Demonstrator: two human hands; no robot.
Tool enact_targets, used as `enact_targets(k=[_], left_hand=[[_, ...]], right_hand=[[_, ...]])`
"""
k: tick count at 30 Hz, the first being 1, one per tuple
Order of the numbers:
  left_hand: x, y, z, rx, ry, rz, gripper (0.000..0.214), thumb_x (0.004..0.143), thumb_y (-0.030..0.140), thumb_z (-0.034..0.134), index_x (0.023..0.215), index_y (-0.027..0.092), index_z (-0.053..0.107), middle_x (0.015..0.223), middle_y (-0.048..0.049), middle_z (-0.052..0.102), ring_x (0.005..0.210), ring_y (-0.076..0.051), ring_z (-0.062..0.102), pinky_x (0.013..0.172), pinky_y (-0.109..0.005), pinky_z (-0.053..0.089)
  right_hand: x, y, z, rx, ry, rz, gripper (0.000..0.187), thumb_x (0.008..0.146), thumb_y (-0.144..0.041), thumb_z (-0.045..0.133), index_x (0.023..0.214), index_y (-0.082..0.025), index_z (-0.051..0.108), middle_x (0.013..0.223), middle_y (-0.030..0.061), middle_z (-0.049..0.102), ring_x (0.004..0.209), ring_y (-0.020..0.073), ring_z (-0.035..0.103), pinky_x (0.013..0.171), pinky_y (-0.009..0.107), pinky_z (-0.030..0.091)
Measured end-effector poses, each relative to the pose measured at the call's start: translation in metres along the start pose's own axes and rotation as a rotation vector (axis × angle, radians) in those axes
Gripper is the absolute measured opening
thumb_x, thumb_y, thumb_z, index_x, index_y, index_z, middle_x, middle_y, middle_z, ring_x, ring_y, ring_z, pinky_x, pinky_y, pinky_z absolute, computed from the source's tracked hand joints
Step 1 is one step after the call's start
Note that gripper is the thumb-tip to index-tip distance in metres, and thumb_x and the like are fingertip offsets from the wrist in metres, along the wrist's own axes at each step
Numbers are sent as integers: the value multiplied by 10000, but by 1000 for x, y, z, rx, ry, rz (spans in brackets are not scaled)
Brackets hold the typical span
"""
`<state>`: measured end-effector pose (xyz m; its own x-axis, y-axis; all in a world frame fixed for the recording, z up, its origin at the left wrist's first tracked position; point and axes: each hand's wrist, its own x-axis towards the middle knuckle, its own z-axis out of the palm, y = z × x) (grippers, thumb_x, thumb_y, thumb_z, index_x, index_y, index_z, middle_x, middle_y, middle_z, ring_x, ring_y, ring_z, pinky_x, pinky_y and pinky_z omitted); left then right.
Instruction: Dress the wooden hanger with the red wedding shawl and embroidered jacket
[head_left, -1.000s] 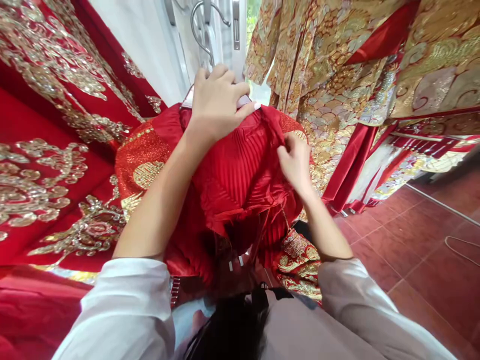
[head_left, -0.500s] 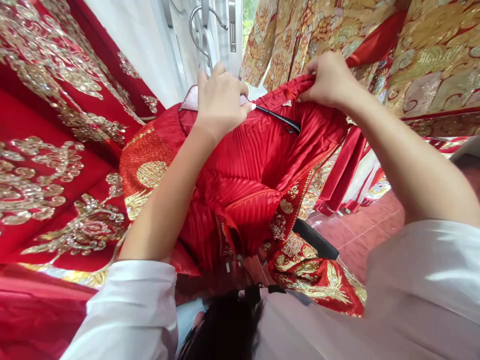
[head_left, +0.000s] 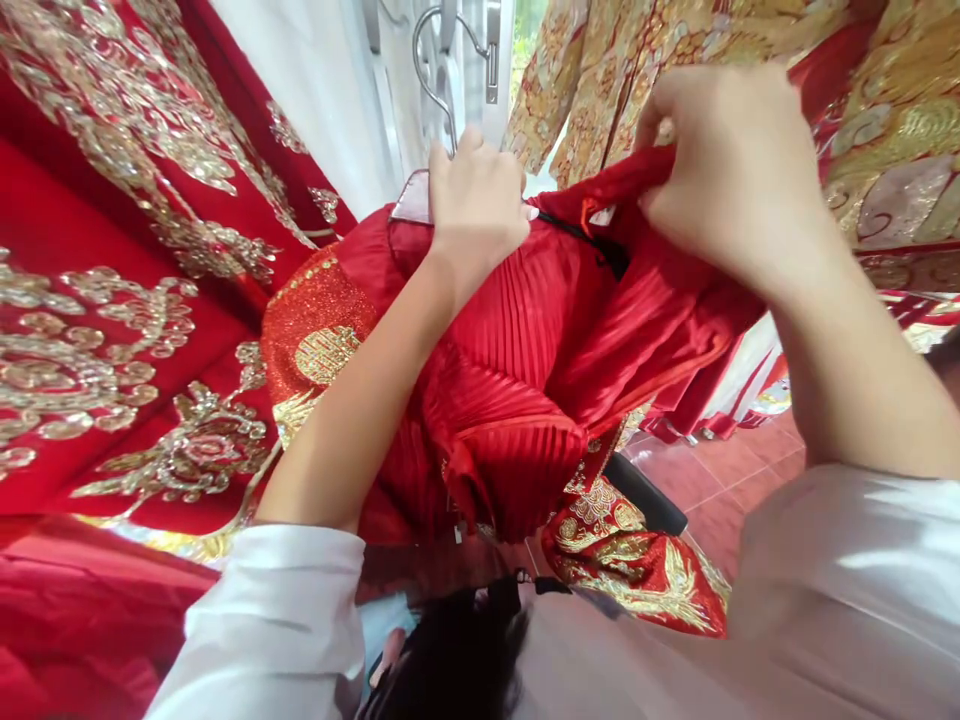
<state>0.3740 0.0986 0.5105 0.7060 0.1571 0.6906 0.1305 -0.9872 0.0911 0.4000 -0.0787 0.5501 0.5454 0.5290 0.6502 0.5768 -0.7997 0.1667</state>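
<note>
A red pleated skirt with gold embroidered panels hangs from a clothes hanger with a metal hook. My left hand is closed over the middle of the hanger and the skirt's waistband. My right hand grips the right end of the red waistband, bunching the cloth up near a black clip on the hanger. The skirt's lower folds hang down between my forearms.
Red garments with silver and gold embroidery hang close at the left. Gold patterned robes hang at the upper right. A white door or window frame stands behind the hanger. Red floor tiles show at the lower right.
My right hand rose from the skirt's side fold to the waistband's right end and now bunches it closer to the camera. My left hand stayed on the hanger.
</note>
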Motion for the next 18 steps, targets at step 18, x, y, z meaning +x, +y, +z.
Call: enact_targets(k=[18], left_hand=[[-1, 1, 2, -69, -31, -55, 368, 747, 484, 505, 1012, 317, 698, 1090, -66, 650, 1230, -347, 372, 1043, -533, 223]], right_hand=[[-26, -33, -1, 315, 193, 172, 371, 705, -37, 502, 1045, -183, 537, 950, 126, 597, 936, 335, 576, 887, 507, 409]])
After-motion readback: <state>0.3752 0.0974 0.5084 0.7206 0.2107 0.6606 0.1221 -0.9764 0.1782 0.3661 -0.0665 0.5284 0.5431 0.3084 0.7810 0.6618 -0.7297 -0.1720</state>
